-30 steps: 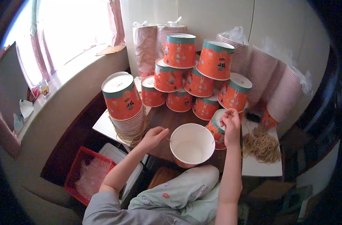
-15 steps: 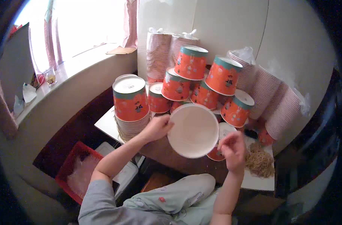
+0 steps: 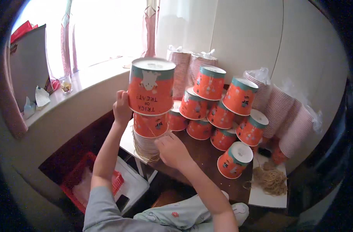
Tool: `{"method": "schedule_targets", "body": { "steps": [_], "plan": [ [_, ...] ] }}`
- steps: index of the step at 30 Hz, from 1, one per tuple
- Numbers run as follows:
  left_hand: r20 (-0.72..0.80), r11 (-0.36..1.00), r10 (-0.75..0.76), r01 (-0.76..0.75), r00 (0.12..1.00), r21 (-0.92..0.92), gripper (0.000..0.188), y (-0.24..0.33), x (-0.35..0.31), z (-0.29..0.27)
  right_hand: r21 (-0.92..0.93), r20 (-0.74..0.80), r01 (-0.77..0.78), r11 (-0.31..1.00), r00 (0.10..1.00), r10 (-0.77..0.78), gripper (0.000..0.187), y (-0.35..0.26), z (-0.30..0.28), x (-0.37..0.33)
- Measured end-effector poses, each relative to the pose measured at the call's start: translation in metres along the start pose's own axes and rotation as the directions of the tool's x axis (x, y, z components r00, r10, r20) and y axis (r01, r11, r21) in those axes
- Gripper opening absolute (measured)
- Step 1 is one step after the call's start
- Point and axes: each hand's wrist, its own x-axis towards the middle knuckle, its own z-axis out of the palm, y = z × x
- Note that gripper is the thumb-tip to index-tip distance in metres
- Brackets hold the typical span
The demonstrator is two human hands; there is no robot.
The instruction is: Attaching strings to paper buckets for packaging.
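Note:
My left hand (image 3: 123, 106) grips the side of an orange paper bucket (image 3: 151, 87) with a teal band and white base. It is upside down, directly over a stack of nested upturned buckets (image 3: 149, 125). Whether it touches the stack's top is hidden. My right hand (image 3: 172, 150) is closed in a pinch beside the stack, at a thin pale cord (image 3: 152, 129) that runs across the orange wall. Strands of cord hang round the stack's white rims.
More upturned buckets (image 3: 209, 87) are piled on the brown table (image 3: 201, 162), one (image 3: 235, 160) standing apart. Behind are tall bagged stacks of nested buckets (image 3: 287, 108). A tangle of tan cord (image 3: 270, 181) lies at right. A red basket (image 3: 77, 178) sits low at left.
The bucket, earlier held mouth toward me over the table's middle, is now upside down over the left stack. Both hands have moved left with it. My right hand has dropped below it.

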Motion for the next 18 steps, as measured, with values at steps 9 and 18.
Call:
{"method": "schedule_targets", "body": {
  "steps": [9, 18],
  "plan": [
    [0.279, 0.987, -0.127, 0.093, 0.952, 0.133, 0.011, -0.023, -0.067, 0.024, -0.016, 0.105, -0.153, 0.988, 0.983, 0.154, 0.034, 0.009, 0.060, -0.014],
    [0.295, 0.995, -0.044, 0.068, 0.954, -0.071, 0.037, -0.004, -0.078, -0.021, -0.017, 0.251, -0.144, 0.989, 0.957, 0.144, 0.029, -0.003, 0.089, -0.032]
  ]
}}
